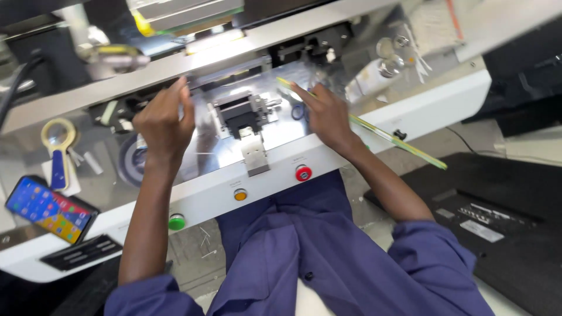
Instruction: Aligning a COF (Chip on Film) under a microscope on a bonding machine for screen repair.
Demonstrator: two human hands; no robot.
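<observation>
1. The right hand (328,114) has its grip closed on a long thin strip (398,140), greenish and stiff, pinched near its upper end; the strip runs out past the wrist, over the machine's front edge and the black case (503,222) lying to the right.
2. The left hand (164,120) is open, fingers spread and lifted, palm facing the fixture (243,114); it holds nothing.
3. The strip's upper end lies on the shiny worktop (199,140), just right of the fixture, not yet in its slot. Judging by this, seating is still to come.
4. Both forearms reach forward from rolled blue sleeves, wrists low, either side of the fixture.
5. Red (303,173), amber (240,195) and green (176,222) buttons sit untouched on the front panel; a phone (50,209) lies far left.
</observation>
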